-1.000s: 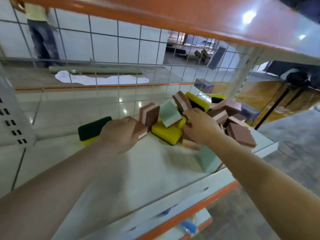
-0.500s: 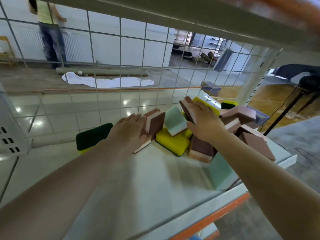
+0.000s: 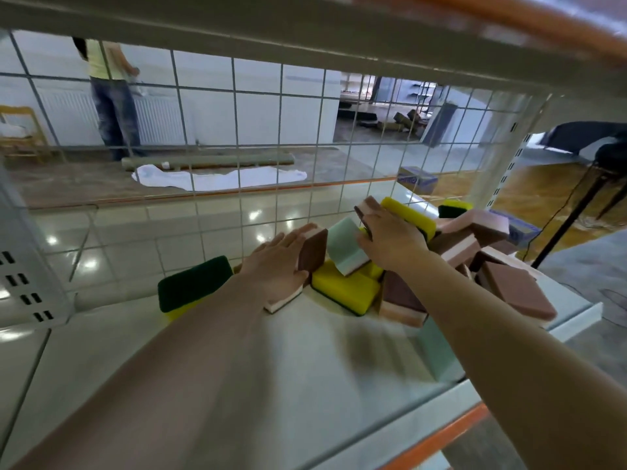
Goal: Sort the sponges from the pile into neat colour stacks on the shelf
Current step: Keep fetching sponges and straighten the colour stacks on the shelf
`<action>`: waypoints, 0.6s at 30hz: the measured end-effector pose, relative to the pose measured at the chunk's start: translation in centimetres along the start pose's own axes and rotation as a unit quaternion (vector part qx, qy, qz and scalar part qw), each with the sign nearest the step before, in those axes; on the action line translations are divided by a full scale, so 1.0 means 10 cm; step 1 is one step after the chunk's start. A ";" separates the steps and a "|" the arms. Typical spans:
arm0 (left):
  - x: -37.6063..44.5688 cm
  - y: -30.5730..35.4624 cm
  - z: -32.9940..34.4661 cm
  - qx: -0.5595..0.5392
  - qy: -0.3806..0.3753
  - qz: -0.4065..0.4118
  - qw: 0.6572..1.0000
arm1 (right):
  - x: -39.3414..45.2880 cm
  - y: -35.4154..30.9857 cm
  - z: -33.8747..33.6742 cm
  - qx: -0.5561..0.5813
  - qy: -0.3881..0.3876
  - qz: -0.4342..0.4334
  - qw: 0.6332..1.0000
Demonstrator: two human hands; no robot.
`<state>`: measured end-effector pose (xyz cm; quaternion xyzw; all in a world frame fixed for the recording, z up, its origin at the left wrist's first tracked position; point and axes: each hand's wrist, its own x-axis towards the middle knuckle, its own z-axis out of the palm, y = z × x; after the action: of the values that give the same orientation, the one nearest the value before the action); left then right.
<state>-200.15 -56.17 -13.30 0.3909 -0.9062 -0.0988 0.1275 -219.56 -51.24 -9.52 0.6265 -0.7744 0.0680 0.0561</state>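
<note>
A mixed pile of sponges lies at the right of the white shelf (image 3: 305, 385): brown-and-pink ones (image 3: 402, 300), yellow ones (image 3: 344, 290) and a mint one (image 3: 346, 247). My left hand (image 3: 276, 266) lies flat with straight fingers against an upright brown sponge (image 3: 314, 254), over a flat brown-and-white sponge (image 3: 285, 301). My right hand (image 3: 390, 240) is on top of the pile, fingers curled round a brown-and-pink sponge (image 3: 368, 205) beside a yellow sponge (image 3: 409, 215). A green-and-yellow sponge (image 3: 195, 284) lies alone to the left.
A wire grid (image 3: 234, 130) closes the back of the shelf and an upper shelf beam (image 3: 305, 25) hangs low overhead. Another mint sponge (image 3: 439, 351) sits at the front edge. Behind the grid a person (image 3: 113, 96) stands on the floor.
My left hand opened from a fist over the flat sponge and now lies against the upright brown one. My right hand climbed from the pile's middle to its top sponge.
</note>
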 end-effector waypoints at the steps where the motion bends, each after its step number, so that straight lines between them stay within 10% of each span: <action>1: 0.01 0.01 0.00 -0.009 0.012 -0.006 1.000 | -0.01 0.02 0.00 -0.007 0.006 0.002 1.000; 11: 0.09 0.18 0.02 0.013 0.131 -0.090 0.987 | -0.15 0.16 0.01 0.000 0.054 0.059 0.997; 18: 0.09 0.25 0.01 -0.053 0.081 -0.138 0.986 | -0.13 0.22 0.01 0.041 0.073 0.093 0.992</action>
<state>-202.50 -55.10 -12.59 0.5115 -0.8236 -0.1316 0.2067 -221.47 -49.58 -9.88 0.5468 -0.8197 0.1503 0.0802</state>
